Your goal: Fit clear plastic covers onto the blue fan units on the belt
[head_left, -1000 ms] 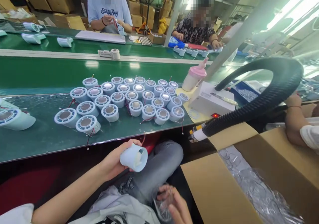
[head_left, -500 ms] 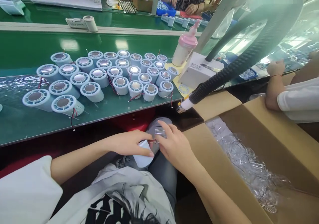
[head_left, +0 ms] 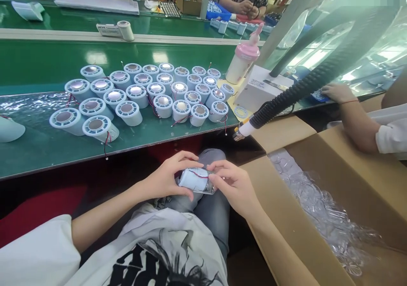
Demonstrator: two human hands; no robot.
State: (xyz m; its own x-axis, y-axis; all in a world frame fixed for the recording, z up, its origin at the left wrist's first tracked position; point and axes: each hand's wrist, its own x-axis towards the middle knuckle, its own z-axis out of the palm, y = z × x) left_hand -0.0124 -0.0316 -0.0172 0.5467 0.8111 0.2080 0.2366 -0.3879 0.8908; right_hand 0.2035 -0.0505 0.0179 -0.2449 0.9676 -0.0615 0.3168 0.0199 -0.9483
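Lower center: the left hand [head_left: 168, 175], thumb and fingers parted around a smooth pale-blue cylinder [head_left: 191, 179]; the right hand [head_left: 234, 185], fingers bent, pinches the clear plastic cup [head_left: 208, 189] at its right end. Beyond, ring-topped cylinders [head_left: 163, 108] crowd the glossy green bench [head_left: 38, 150]; at right, a ribbed black hose [head_left: 286, 93] partly hides a white box [head_left: 252, 94].
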